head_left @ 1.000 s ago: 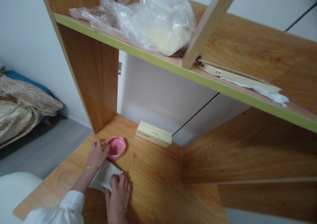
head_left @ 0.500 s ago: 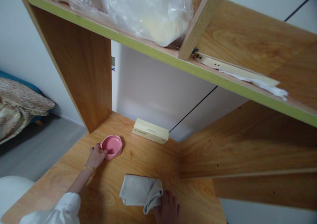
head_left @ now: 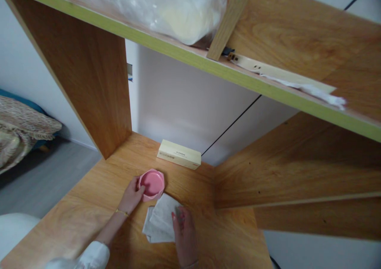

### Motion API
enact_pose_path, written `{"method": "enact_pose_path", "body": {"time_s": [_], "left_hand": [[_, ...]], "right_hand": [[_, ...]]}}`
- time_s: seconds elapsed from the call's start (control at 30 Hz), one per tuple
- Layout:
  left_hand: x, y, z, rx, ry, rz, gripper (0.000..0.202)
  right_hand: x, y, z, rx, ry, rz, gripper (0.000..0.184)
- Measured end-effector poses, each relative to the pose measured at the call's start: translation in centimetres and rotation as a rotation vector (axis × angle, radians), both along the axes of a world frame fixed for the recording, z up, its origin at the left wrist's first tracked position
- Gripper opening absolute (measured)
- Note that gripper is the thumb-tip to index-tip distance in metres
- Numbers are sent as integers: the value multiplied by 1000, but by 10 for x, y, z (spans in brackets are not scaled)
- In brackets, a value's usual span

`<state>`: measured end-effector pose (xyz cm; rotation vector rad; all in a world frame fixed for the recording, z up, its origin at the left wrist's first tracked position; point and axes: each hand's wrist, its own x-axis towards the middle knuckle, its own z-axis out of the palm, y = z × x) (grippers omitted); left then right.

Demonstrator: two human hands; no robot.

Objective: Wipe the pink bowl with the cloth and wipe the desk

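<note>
A shallow pink dish (head_left: 152,181) with an angular rim is pinched at its left side by my left hand (head_left: 133,193), thumb inside the rim and fingers outside. Just below and to the right lies a folded light grey cloth (head_left: 160,221) on the wooden desk top. My right hand (head_left: 186,233) grips the right part of this cloth between thumb and fingers, and the cloth's upper layer is unfolded toward the dish. Whether the dish is lifted or rests on the desk I cannot tell.
A long cream box (head_left: 179,154) stands at the back of the wooden desk (head_left: 89,205). Overhead, a shelf (head_left: 166,52) carries a clear plastic bag (head_left: 172,11) and a pale metal strip (head_left: 285,78). Wooden side panels (head_left: 86,78) flank the desk; a white rounded object sits lower left.
My left hand has moved the pink dish right and slightly toward me, nearer the cloth. My right hand has moved up and left, and the cloth's right fold is now opened out.
</note>
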<state>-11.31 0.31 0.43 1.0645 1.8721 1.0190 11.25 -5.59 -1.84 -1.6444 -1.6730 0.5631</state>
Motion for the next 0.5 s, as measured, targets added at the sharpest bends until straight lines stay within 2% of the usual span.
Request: {"method": "enact_pose_path", "body": {"time_s": [0.07, 0.17, 0.27, 0.4, 0.5], "left_hand": [[3, 0, 0, 13, -69, -33, 33], [3, -1, 1, 0, -99, -18, 34], [0, -5, 2, -3, -90, -13, 36], [-4, -12, 2, 30, -40, -46, 39], [-1, -18, -1, 76, 13, -115, 41]], "right_hand": [[-14, 0, -5, -35, -76, 57, 33], [-23, 1, -15, -61, -128, 62, 22], [-18, 7, -21, -100, 56, -44, 24], [-10, 17, -9, -109, 389, -153, 30], [-18, 24, 7, -101, 463, -102, 30]]}}
